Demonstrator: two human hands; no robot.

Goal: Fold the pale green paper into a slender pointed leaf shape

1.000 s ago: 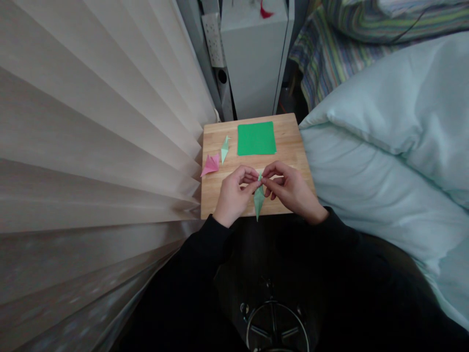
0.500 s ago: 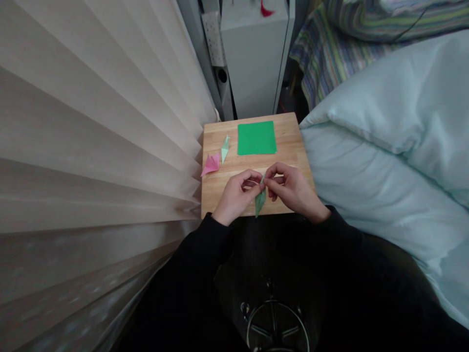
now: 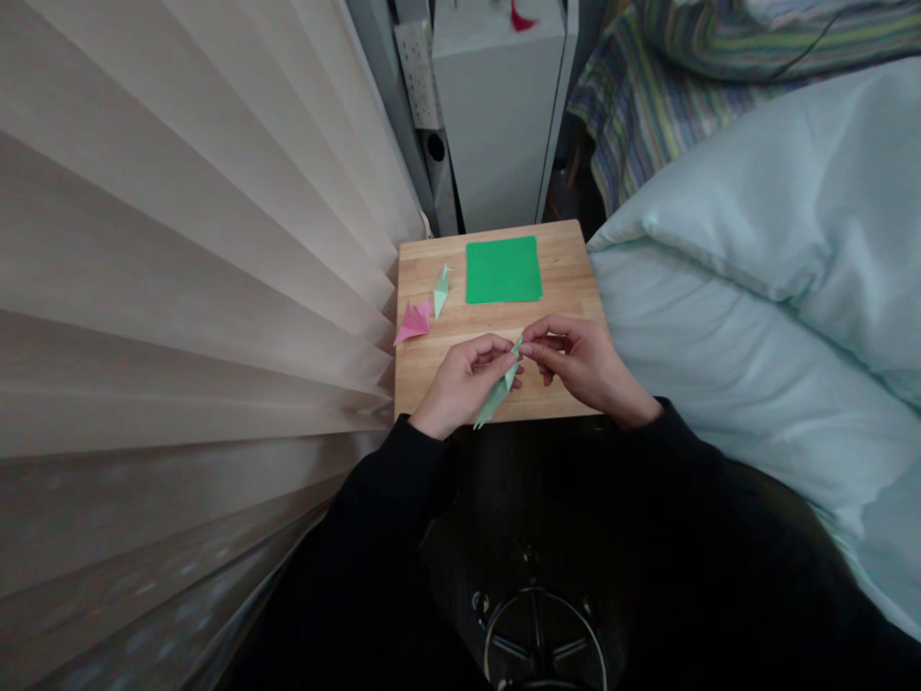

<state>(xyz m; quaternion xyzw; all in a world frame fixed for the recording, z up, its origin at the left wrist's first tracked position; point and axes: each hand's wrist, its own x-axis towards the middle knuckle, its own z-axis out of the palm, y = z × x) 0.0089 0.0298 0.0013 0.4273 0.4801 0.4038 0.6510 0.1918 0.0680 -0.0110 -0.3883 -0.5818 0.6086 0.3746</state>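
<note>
Over the front of the small wooden table (image 3: pixel 447 361), my left hand (image 3: pixel 464 376) pinches a pale green folded origami paper (image 3: pixel 494 397) between thumb and fingers. The paper is long and narrow, slanting from its upper tip down to the left past the table's edge. My right hand (image 3: pixel 576 357) is closed at that upper tip, with thumb and forefinger pressed together by it. On the table's left side lie a pink origami piece (image 3: pixel 413 321) and a light green origami piece (image 3: pixel 441 293). A stack of green paper squares (image 3: pixel 504 271) lies behind my hands.
A pleated curtain (image 3: pixel 216 240) hangs along the left side of the table. Pale blue bedding (image 3: pixel 755 317) borders it on the right. Behind stands a grey-white cabinet (image 3: pixel 496 125). Below me is a round metal chair base (image 3: pixel 545 638).
The green folded paper has turned, its lower end swinging to the left. My right hand has shifted slightly up and to the right.
</note>
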